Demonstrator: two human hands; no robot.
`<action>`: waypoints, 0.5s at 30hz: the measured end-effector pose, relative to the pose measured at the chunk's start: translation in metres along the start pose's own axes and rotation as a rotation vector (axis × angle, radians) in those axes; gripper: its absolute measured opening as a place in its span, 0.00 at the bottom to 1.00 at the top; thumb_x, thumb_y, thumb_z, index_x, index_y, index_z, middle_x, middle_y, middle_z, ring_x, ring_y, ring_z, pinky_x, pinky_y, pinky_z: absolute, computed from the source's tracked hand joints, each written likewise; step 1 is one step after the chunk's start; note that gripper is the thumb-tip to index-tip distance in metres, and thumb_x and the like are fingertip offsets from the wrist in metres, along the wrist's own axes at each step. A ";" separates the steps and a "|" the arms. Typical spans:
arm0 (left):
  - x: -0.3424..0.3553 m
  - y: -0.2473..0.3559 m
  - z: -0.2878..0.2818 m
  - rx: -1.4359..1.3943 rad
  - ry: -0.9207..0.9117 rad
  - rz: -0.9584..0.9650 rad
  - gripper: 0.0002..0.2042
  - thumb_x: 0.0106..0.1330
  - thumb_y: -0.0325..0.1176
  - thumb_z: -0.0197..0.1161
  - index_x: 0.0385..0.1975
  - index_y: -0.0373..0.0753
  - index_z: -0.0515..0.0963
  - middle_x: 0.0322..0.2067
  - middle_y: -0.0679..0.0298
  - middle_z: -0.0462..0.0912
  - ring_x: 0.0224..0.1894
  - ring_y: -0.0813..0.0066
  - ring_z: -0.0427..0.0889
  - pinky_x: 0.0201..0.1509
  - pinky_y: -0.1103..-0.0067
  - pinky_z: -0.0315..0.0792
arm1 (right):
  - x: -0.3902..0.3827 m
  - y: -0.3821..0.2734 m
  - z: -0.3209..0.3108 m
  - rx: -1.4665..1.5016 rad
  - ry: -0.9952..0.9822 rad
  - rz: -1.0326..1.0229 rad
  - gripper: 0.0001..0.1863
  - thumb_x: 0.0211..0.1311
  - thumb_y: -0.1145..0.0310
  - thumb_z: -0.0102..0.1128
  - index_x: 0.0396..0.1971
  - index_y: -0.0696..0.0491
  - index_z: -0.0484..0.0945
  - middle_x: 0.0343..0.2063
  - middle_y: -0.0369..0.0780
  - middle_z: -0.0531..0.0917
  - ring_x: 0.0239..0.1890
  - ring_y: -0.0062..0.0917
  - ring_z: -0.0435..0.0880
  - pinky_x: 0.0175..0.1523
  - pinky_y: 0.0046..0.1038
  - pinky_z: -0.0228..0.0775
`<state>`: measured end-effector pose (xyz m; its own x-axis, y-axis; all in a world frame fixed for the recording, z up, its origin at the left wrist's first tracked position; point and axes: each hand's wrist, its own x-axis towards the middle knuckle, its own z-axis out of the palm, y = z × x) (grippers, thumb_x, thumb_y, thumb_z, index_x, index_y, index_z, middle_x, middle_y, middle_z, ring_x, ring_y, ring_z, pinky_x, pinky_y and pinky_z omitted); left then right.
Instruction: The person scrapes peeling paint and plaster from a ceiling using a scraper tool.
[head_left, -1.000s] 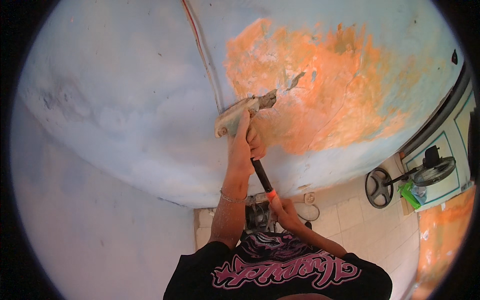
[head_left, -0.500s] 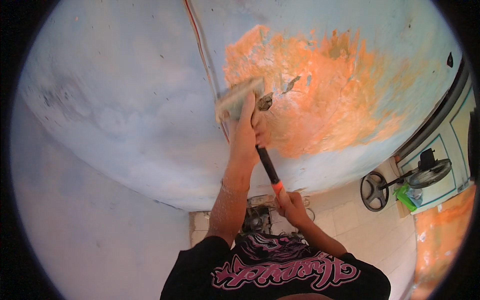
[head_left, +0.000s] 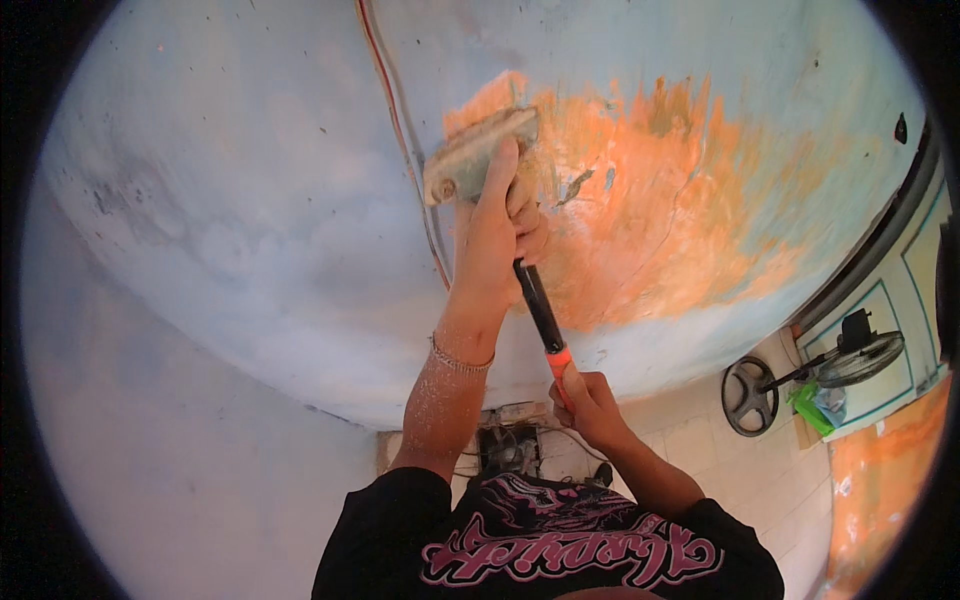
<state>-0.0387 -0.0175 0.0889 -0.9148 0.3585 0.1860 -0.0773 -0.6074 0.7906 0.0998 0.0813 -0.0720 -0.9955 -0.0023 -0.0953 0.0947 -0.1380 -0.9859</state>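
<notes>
Snugly, left fingers [head_left: 500,175] wrap the scraper [head_left: 540,305] near its head [head_left: 468,163]; right fingers [head_left: 592,392] hold its orange section [head_left: 558,361]

Beside the black fan [head_left: 860,361] are a pale tiled floor [head_left: 697,428], a white panel [head_left: 890,275] with teal lines and an orange surface [head_left: 885,485].

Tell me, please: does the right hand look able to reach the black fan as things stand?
Probably not: the right hand is closed on the orange part of the long handle, and the black fan stands well off to the right.
</notes>
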 end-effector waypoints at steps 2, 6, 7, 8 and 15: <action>0.006 0.005 0.007 0.022 -0.022 -0.004 0.26 0.68 0.51 0.49 0.09 0.50 0.51 0.07 0.76 0.49 0.06 0.85 0.48 0.09 0.84 0.44 | 0.003 0.002 0.003 0.079 0.004 -0.007 0.28 0.66 0.43 0.40 0.16 0.52 0.61 0.13 0.29 0.59 0.13 0.13 0.55 0.18 0.19 0.45; -0.006 -0.020 -0.011 0.007 -0.012 -0.086 0.25 0.63 0.50 0.56 0.11 0.49 0.52 0.09 0.77 0.51 0.08 0.85 0.48 0.12 0.83 0.43 | -0.014 0.024 0.005 0.023 -0.012 0.037 0.29 0.67 0.42 0.38 0.16 0.52 0.63 0.13 0.29 0.59 0.13 0.14 0.56 0.18 0.19 0.46; -0.003 -0.016 -0.006 0.008 -0.016 -0.093 0.25 0.63 0.50 0.56 0.11 0.49 0.52 0.09 0.77 0.51 0.08 0.85 0.48 0.12 0.83 0.43 | -0.010 0.022 0.005 0.026 -0.005 0.038 0.29 0.67 0.42 0.38 0.16 0.52 0.63 0.13 0.29 0.59 0.13 0.14 0.56 0.18 0.19 0.46; -0.001 -0.007 0.003 0.047 0.018 -0.085 0.25 0.65 0.50 0.53 0.09 0.49 0.52 0.08 0.77 0.50 0.07 0.85 0.48 0.10 0.84 0.44 | -0.006 0.016 0.005 -0.028 0.026 0.010 0.30 0.67 0.44 0.38 0.14 0.52 0.64 0.12 0.30 0.62 0.14 0.14 0.59 0.19 0.21 0.50; 0.013 -0.004 0.015 0.048 0.008 -0.043 0.25 0.63 0.51 0.57 0.11 0.50 0.52 0.09 0.77 0.50 0.09 0.87 0.48 0.12 0.85 0.44 | 0.007 -0.001 -0.003 0.000 0.071 0.025 0.30 0.67 0.44 0.39 0.12 0.53 0.63 0.12 0.30 0.64 0.15 0.14 0.60 0.20 0.23 0.52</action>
<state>-0.0442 -0.0001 0.0967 -0.9142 0.3780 0.1463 -0.0980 -0.5564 0.8251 0.0932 0.0845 -0.0724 -0.9895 0.0645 -0.1292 0.1193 -0.1385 -0.9831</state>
